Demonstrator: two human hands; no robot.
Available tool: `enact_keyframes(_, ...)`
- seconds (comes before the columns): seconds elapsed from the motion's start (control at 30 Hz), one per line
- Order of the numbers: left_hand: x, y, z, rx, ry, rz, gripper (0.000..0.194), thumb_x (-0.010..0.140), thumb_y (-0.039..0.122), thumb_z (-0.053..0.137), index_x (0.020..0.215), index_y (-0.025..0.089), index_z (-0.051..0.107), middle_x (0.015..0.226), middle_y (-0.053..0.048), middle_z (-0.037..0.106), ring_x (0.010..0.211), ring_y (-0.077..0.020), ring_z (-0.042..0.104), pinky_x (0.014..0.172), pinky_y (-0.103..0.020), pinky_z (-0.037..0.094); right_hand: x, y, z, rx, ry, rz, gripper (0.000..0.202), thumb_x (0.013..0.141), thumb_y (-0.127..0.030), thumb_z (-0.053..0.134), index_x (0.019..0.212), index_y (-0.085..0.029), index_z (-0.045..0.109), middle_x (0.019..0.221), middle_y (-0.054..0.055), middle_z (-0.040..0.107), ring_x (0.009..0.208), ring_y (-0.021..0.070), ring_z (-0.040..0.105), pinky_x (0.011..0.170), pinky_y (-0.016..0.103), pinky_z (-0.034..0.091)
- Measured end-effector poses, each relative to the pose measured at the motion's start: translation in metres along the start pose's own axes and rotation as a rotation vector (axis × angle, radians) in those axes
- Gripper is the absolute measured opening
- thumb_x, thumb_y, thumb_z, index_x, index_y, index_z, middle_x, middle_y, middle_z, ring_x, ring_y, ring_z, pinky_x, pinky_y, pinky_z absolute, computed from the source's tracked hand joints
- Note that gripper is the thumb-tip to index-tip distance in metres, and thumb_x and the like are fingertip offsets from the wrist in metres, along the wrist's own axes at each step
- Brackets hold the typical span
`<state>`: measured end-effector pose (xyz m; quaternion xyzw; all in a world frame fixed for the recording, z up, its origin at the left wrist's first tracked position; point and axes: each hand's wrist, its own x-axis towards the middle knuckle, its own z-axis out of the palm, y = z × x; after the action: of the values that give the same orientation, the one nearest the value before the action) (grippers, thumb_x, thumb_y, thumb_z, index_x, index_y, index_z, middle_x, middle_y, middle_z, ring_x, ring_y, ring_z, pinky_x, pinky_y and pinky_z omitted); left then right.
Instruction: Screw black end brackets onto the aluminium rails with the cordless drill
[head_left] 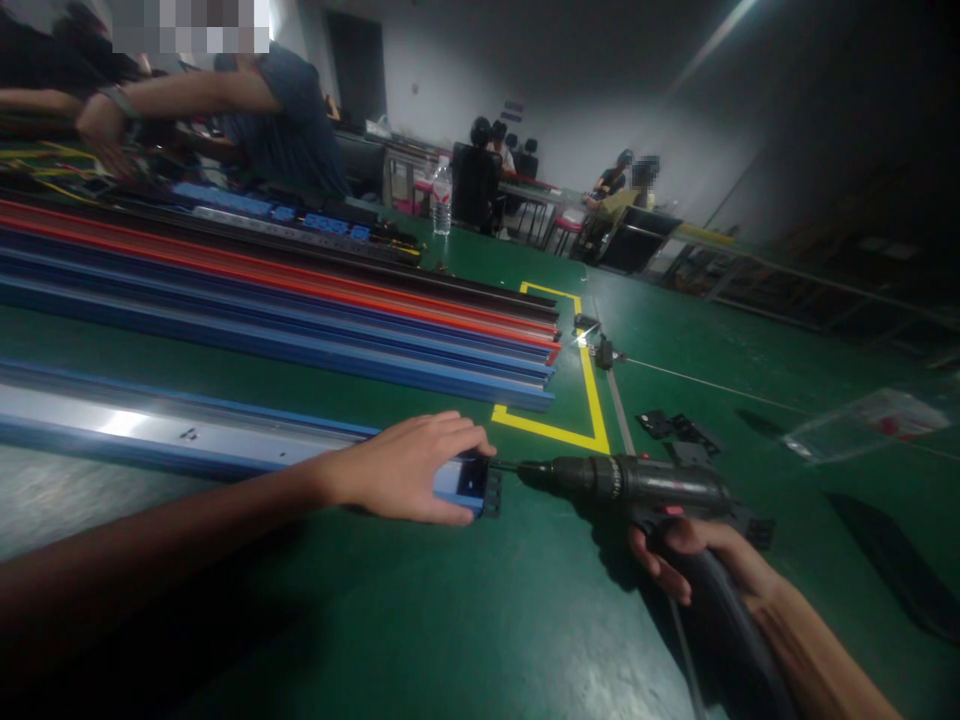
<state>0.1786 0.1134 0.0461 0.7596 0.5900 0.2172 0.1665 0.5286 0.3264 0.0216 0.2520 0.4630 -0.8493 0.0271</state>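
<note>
My left hand (409, 465) is wrapped over the right end of a long blue and silver metal rail (247, 440) lying on the green table (420, 620). A small black end cap (491, 492) sits at that end, just past my fingertips. In my right hand (697, 550) is a black cordless drill (652, 490), gripped by its handle. Its long bit (506, 465) points left and reaches the end cap; whether it sits on a screw is too small to tell.
Several red, blue and black rails (480, 345) lie behind. Black parts (679, 430), a clear plastic bag (870, 425) and a dark flat piece (892, 560) lie to the right. A water bottle (442, 200) stands at the back. A co-worker's arm (187, 95) reaches over wires at upper left.
</note>
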Motion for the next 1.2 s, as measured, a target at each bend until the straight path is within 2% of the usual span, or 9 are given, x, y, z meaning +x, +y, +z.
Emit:
enact_keyframes(0.37, -0.0005, -0.0013, 0.0006, -0.013, 0.013, 0.009, 0.061, 0.078, 0.055, 0.074, 0.128, 0.025, 0.056, 0.116, -0.006, 0.063, 0.108, -0.0271, 0.058, 0.093, -0.04, 0.044, 0.0009, -0.0026, 0.0024, -0.006, -0.014, 0.013, 0.029, 0.072, -0.029, 0.068, 0.092, -0.01, 0.078, 0.079, 0.011, 0.075, 0.052, 0.0136, 0.067, 0.048, 0.018, 0.051)
enact_keyframes(0.93, -0.0018, 0.0011, -0.0011, -0.023, 0.004, 0.007, 0.063, 0.078, 0.05, 0.077, 0.131, 0.024, 0.056, 0.12, -0.006, 0.061, 0.112, -0.0258, 0.057, 0.096, -0.039, 0.044, -0.0002, -0.0012, -0.0014, -0.008, -0.02, 0.018, 0.033, 0.073, -0.029, 0.069, 0.096, -0.006, 0.076, 0.081, 0.012, 0.074, 0.057, 0.0136, 0.068, 0.052, 0.018, 0.053)
enact_keyframes(1.2, -0.0028, -0.0035, 0.0029, -0.016, -0.001, -0.012, 0.063, 0.077, 0.053, 0.076, 0.131, 0.027, 0.055, 0.122, -0.006, 0.06, 0.112, -0.027, 0.057, 0.096, -0.041, 0.045, -0.0016, -0.0039, 0.0063, 0.007, -0.016, 0.016, 0.029, 0.076, -0.026, 0.067, 0.095, -0.008, 0.077, 0.083, 0.012, 0.075, 0.059, 0.0123, 0.068, 0.056, 0.017, 0.053)
